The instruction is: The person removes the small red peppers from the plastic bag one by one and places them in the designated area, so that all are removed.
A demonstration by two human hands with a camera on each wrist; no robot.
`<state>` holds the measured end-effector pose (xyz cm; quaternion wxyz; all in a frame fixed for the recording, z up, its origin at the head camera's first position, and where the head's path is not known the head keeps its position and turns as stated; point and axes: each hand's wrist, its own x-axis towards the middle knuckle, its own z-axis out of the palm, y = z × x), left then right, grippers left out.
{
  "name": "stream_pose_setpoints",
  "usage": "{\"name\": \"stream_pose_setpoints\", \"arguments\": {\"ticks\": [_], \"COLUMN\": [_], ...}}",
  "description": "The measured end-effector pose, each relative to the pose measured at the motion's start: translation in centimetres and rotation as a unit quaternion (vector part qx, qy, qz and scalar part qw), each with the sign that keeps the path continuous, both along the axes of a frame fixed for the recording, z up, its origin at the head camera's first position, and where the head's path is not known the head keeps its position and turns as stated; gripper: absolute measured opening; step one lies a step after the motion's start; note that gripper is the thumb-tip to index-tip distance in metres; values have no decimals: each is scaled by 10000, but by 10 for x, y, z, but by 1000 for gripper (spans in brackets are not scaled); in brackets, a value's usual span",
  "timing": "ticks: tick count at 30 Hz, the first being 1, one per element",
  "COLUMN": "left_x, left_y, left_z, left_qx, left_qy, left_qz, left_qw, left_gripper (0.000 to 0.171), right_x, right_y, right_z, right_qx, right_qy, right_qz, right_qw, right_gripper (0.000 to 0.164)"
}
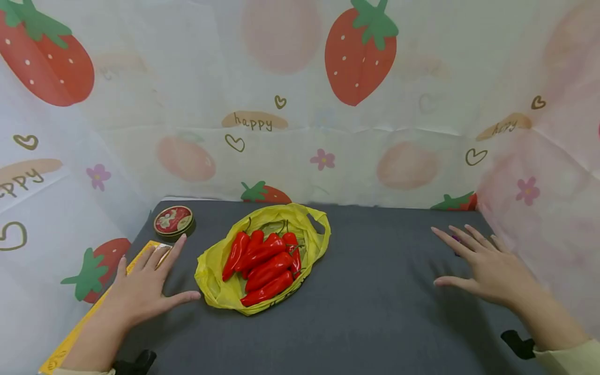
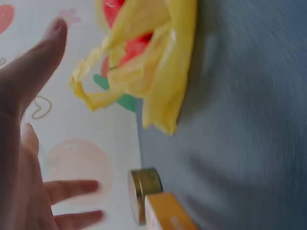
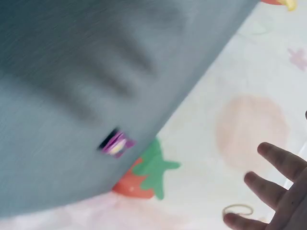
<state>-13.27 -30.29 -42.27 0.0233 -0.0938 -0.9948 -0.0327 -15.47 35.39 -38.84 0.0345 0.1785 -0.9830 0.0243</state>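
Several glossy red peppers lie in a yellow plastic bag, its mouth spread wide, left of the table's middle. My left hand hovers beside the bag with fingers spread and nothing in its grasp; the thumb points toward the bag's left edge. Beyond its fingertips stands a round tin with a red patterned lid. A yellow-orange box lies partly hidden under the left hand and forearm. Over at the right, my right hand is held above the table, fingers spread, holding nothing. Near it sits a small purple-and-black object, its kind unclear.
The dark grey table meets a white cloth backdrop printed with strawberries, hearts and flowers. This cloth also rises along the left and right sides. Both hands cast shadows on the tabletop.
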Motion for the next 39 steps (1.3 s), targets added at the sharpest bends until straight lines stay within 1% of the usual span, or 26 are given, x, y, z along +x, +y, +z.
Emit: {"name": "stream_pose_setpoints", "arguments": {"ticks": [2,4,5,7,9,11,14,16,19,21,23,26,29,30,31,32,33,35,38,39], "left_x": [-4,-8,-9,-11,-12,-12,-13,-14,-14,-14,-14,-14,-13,-13,-12,-12,-12,-12,-14,-15], "left_y": [8,15,19,24,29,32,38,41,46,47,49,50,53,54,55,55,56,56,57,57], "left_z": [-2,-4,-6,-10,-16,-22,-31,-36,-43,-47,-50,-52,-51,-51,-51,-51,-51,-51,-48,-48], "left_qx": [415,956,1290,1981,2500,2877,3162,3273,3471,3584,3768,4181,4672,4783,4843,4892,4893,4862,4882,4862], "left_qy": [-169,-295,-350,-397,-211,115,748,1101,1421,1518,1506,1330,1143,1113,1097,1083,1069,1019,833,780], "left_qz": [37,36,24,-39,-181,-407,-711,-777,-591,-394,-144,249,562,627,685,748,827,937,816,726], "left_qw": [9990,9950,9910,9794,9679,9568,9431,9353,9251,9203,9139,8983,8749,8689,8653,8622,8615,8628,8649,8673], "left_gripper": [112,110,109,109,110,111,110,103,76,55,38,31,30,31,31,30,30,32,37,39], "right_x": [-4,-8,-10,-13,-17,-21,-26,-29,-32,-35,-38,-44,-51,-53,-56,-58,-60,-63,-70,-72], "right_y": [-8,-18,-24,-35,-46,-57,-74,-87,-109,-124,-137,-154,-170,-175,-180,-185,-190,-200,-213,-217], "right_z": [0,-1,-3,-5,-7,-10,-10,-9,-9,-10,-11,-14,-17,-19,-20,-21,-22,-23,-25,-26], "right_qx": [-128,-239,-324,-517,-726,-963,-1329,-1526,-1735,-1849,-1977,-2176,-2374,-2422,-2502,-2570,-2634,-2772,-2933,-2983], "right_qy": [125,194,207,183,205,223,198,149,41,1,-46,-135,-248,-298,-356,-409,-457,-576,-700,-729], "right_qz": [76,165,195,226,312,375,504,598,819,978,1135,1330,1545,1611,1691,1768,1827,1897,1905,1912], "right_qw": [9998,9994,9991,9982,9967,9944,9897,9864,9814,9779,9736,9668,9587,9563,9527,9492,9461,9401,9342,9323], "right_gripper": [101,99,98,96,94,94,94,94,91,88,84,77,68,66,63,61,60,58,56,56]}}
